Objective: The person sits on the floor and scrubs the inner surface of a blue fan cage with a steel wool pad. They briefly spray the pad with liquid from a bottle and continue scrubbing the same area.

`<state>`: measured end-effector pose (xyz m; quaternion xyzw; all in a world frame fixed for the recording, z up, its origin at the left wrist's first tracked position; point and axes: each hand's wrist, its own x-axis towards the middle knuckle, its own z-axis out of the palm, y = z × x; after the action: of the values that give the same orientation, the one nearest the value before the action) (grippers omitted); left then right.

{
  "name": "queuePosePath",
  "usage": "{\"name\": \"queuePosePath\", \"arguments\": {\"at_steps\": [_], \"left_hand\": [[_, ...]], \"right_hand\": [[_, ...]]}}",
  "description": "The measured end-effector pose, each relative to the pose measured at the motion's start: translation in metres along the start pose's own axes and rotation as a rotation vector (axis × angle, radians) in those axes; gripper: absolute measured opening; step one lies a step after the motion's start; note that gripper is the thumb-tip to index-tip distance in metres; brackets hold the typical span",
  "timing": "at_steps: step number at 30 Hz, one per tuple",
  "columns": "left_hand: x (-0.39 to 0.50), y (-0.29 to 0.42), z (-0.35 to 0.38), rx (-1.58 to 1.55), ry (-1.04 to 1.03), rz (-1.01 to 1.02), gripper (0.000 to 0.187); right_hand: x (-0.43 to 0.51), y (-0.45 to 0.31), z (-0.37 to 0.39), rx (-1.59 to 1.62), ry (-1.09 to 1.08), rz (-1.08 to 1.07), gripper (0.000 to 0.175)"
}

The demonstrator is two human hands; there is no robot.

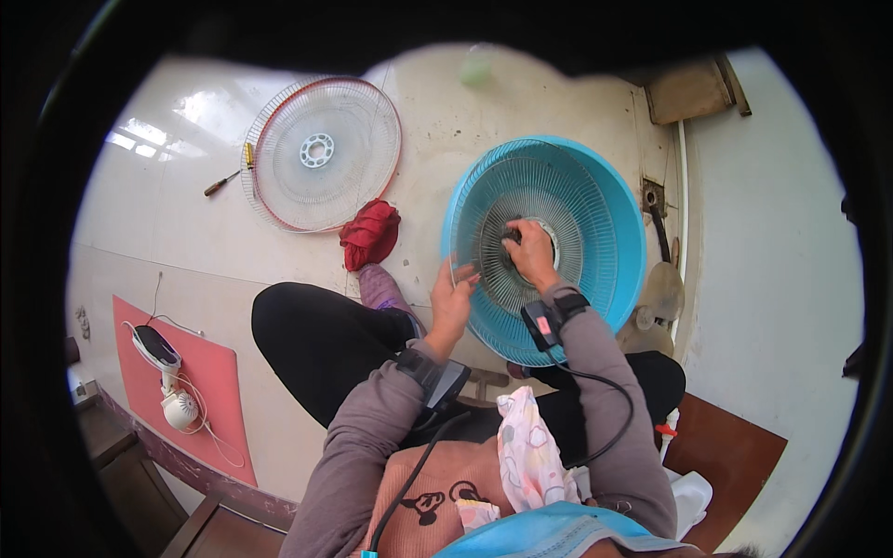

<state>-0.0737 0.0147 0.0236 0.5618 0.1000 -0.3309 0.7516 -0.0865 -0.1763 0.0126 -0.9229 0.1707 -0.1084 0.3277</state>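
A round wire fan grille [586, 209] leans inside a blue plastic basin [631, 230] in front of me. At the grille's near left edge, my left hand [452, 296] grips its wire rim. My right hand [534, 257] is inside the grille by its pale centre ring, fingers curled around a small dark scrubber [513, 238]. My fingers cover much of the scrubber, so its exact kind is unclear.
On the floor at left lie another fan grille [317, 150], a screwdriver [220, 184] and a red cloth [371, 234]. A white fan motor unit [180, 410] rests on a pink mat [216, 390]. Translucent fan blades [663, 291] stand right of the basin, near a floor drain [652, 192].
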Motion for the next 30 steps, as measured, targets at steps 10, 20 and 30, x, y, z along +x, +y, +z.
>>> {"name": "queuePosePath", "arguments": {"at_steps": [10,20,30], "left_hand": [[0.004,0.005,0.003,-0.029,-0.034,-0.143,0.058],[0.005,0.005,0.006,-0.062,-0.148,-0.086,0.051],[0.012,-0.007,0.036,-0.305,-0.271,-0.160,0.052]], "right_hand": [[-0.100,0.052,-0.076,-0.084,-0.339,0.260,0.034],[-0.103,0.014,-0.152,0.807,-0.076,0.594,0.038],[-0.107,0.020,-0.175,1.060,0.229,0.560,0.036]]}}
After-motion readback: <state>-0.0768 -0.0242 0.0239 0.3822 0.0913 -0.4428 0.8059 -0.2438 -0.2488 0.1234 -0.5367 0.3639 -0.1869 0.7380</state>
